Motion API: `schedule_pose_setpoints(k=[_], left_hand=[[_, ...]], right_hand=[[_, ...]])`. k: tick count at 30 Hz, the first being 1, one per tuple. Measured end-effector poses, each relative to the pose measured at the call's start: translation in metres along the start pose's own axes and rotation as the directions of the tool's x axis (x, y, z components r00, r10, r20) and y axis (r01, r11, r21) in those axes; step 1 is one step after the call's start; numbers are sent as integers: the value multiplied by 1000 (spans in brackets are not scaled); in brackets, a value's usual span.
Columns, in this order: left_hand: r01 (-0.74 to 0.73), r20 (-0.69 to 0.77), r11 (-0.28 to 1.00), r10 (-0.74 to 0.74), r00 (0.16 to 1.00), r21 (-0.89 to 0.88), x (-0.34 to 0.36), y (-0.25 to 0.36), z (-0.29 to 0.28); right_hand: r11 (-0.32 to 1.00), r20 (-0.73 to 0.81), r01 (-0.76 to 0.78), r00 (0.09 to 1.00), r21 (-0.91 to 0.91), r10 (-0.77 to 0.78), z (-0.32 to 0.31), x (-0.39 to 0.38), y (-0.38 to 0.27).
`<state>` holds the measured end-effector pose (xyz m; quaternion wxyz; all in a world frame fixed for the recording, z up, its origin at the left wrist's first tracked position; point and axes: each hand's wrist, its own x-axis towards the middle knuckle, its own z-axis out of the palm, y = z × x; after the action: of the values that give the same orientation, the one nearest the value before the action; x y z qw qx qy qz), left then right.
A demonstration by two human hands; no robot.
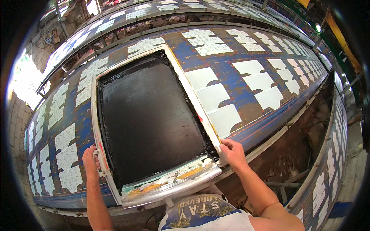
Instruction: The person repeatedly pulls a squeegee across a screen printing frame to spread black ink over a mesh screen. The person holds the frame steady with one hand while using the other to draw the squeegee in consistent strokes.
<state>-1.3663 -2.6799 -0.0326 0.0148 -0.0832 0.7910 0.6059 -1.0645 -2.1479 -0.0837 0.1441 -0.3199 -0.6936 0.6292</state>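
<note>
A large screen-printing frame [135, 115] with a black mesh surface lies over the long table in front of me. Dried white, teal and orange paint is smeared along its near ledge [173, 178], which ends in a bare metal edge. My left hand [91, 159] is closed round a small pale handle [101, 161] on the frame's left side. At the near right corner my right hand [232, 153] pinches the frame's side rail. White fabric pieces [216, 98] lie flat on the table beside the rail. Whatever lies under the frame is hidden.
The blue, paint-stained table [246, 133] curves away to the right, bearing rows of fabric pieces. Those to the left [69, 158] carry a small print. More tables stand behind [165, 11] and to the right [331, 169]. A metal rail [266, 150] runs along the near edge.
</note>
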Motion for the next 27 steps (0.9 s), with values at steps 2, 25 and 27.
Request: schedule_pose_setpoints(k=[2, 25, 27], left_hand=[[12, -27, 1000, -12, 1000, 16, -13, 6, 45], [-160, 7, 987, 160, 987, -23, -115, 16, 306], [-175, 0, 985, 175, 985, 8, -114, 10, 305]], right_hand=[[999, -31, -19, 999, -41, 18, -34, 21, 9], [995, -5, -69, 998, -72, 69, -289, 148, 97], [995, 29, -68, 997, -72, 70, -292, 148, 99]])
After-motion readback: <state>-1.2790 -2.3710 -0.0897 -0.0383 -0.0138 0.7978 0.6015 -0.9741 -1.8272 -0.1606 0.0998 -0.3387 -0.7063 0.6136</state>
